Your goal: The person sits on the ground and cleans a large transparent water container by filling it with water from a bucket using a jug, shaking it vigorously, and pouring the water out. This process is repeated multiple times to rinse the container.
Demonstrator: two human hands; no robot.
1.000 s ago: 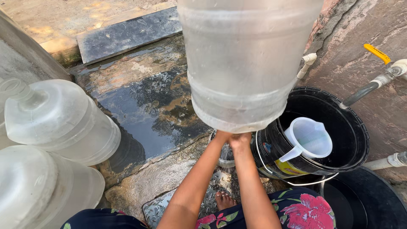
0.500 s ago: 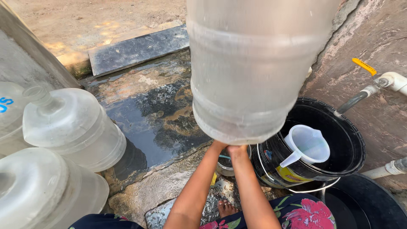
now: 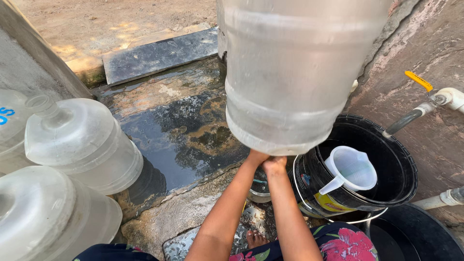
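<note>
The large translucent plastic water jug (image 3: 295,72) is raised in front of the camera, its base end just above both hands and hiding most of them. The left hand (image 3: 256,157) and right hand (image 3: 275,164) sit side by side under the jug's rim, pressed up against it; whether the fingers are spread or curled I cannot tell, since the jug covers them. The jug looks empty, so probably light but bulky, with smooth, likely wet walls that could slip; the ribbed bands or the neck seem safer holds than the flat base. Right of the fingers stands a black plastic bucket (image 3: 401,159) holding a white measuring jug (image 3: 353,169), with a yellow label patch (image 3: 328,203) low on an inner bucket. Left of the fingers lie more translucent jugs (image 3: 87,142); one at the far left edge bears blue lettering (image 3: 6,116)
</note>
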